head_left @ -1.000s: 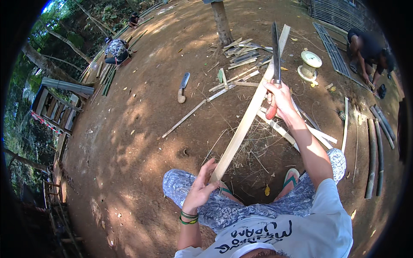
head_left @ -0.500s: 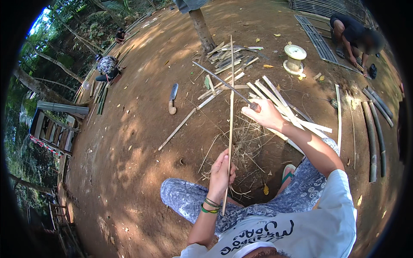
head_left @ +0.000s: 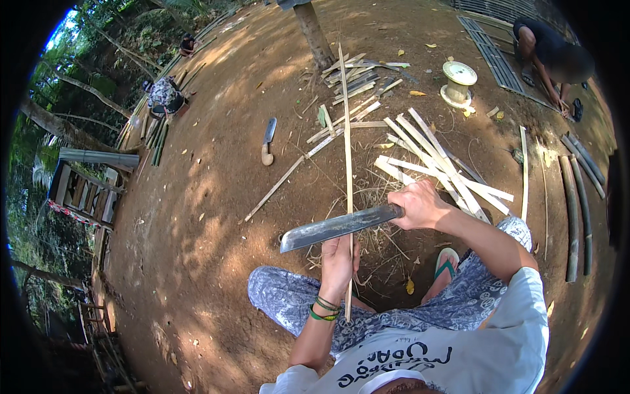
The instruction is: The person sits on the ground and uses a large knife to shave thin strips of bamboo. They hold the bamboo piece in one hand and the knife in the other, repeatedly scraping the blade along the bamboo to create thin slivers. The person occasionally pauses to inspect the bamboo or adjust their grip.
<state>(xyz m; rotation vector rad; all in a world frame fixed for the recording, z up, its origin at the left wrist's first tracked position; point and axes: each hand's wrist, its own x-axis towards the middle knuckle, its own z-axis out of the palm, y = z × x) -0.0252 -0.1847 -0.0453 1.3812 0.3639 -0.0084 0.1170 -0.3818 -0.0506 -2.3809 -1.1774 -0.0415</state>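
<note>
The bamboo strip (head_left: 348,151) we work on is long, straight and very narrow from where we look, pale straw-coloured along its length; it stands out before our body, its near end above the patterned trousers (head_left: 289,299) and its far end reaching toward the tree trunk (head_left: 315,36); our left hand (head_left: 336,264) holds it near that lower end, fingers curled around it; our right hand (head_left: 420,205) has its fingers wrapped round the handle of a machete (head_left: 328,231), whose broad, dark, worn blade lies across the strip just beyond the left hand, though we cannot tell whether the two touch; cut strips (head_left: 436,161) lie crossed on the brown ground (head_left: 210,217) beside the right hand; farther off we see a pale spool (head_left: 457,88) on end, and a cleaver (head_left: 268,141) with a wooden handle; our white shirt (head_left: 489,351) bears bold black lettering (head_left: 397,361), upside down to us.
</note>
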